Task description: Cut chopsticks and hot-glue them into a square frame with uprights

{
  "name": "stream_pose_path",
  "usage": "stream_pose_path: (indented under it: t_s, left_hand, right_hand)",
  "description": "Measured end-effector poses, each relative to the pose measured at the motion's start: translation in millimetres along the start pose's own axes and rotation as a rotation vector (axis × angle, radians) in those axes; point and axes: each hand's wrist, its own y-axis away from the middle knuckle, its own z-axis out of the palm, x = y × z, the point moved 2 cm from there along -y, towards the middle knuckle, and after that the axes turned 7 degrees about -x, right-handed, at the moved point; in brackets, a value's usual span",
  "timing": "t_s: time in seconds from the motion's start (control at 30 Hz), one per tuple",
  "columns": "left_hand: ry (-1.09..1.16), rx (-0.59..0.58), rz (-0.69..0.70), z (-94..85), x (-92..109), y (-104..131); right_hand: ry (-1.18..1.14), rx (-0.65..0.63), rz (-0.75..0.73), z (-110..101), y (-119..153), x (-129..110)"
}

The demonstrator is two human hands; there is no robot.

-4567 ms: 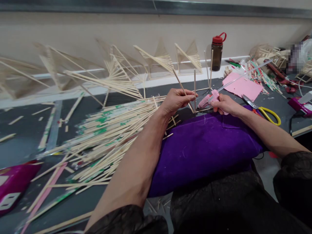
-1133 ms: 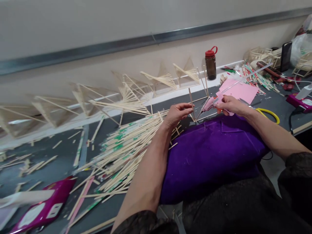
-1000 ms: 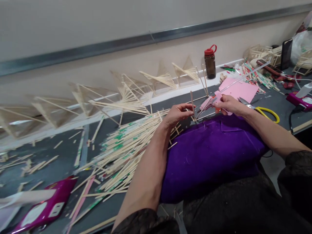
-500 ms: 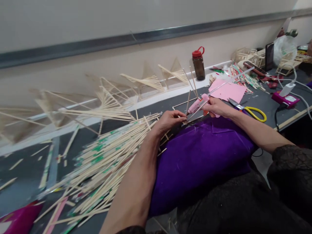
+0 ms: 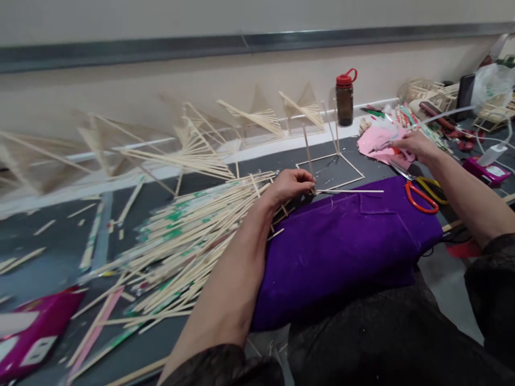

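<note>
My left hand (image 5: 295,183) pinches the foot of a thin upright wooden stick (image 5: 308,147) at the near-left corner of a square stick frame (image 5: 352,165) lying on the table. Another stick (image 5: 354,191) runs right from that corner along the edge of a purple cloth (image 5: 341,257). Over a pink sheet (image 5: 368,140), my right hand (image 5: 418,146) is closed around a pink hot glue gun, mostly hidden by the fingers and blending with the paper. A long clear glue stick (image 5: 446,116) juts from its back. Scissors (image 5: 420,203) with red and yellow handles lie just below that hand.
A heap of wooden sticks (image 5: 201,236) in plastic wrapping lies left of the frame. Twisted stick models (image 5: 257,120) line the wall beside a dark bottle (image 5: 345,102) with a red lid. A magenta power strip (image 5: 486,171) with cables sits at right.
My right hand has carried the glue gun away from the frame's corner, rightward to the pink sheet. My left hand stays at the stick's foot. The view has shifted slightly.
</note>
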Motion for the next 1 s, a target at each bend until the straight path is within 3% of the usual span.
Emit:
stream_pose_path:
  t_s: [0.17,0.27,0.33,0.4,0.47,0.5,0.57,0.7,1.0]
  left_hand:
    - [0.007,0.012,0.022,0.0,1,2]
    - [0.009,0.008,0.030,0.1,1,3]
    - [0.009,0.004,0.038,0.1,2,2]
    - [0.002,-0.002,0.039,0.2,1,2]
    - [0.001,-0.006,0.044,0.4,0,2]
    - [0.003,-0.007,0.051,0.6,0,2]
    - [0.008,-0.003,0.071,0.9,-1,2]
    - [-0.003,0.005,0.079,0.7,-2,4]
    - [0.002,0.005,0.079,0.7,0,3]
  right_hand:
    - [0.226,0.059,0.134,-3,-14,14]
    - [0.558,0.218,0.131,-5,1,-4]
    - [0.822,0.273,-0.016,4,23,-26]
    - [0.907,0.142,-0.234,22,50,-46]
    - [0.849,-0.124,-0.443,48,76,-59]
    - [0.825,-0.249,-0.490,60,86,-61]
    - [0.886,-0.339,-0.530,80,99,-61]
    - [0.942,-0.349,-0.563,97,98,-54]
    - [0.952,-0.368,-0.496,92,92,-63]
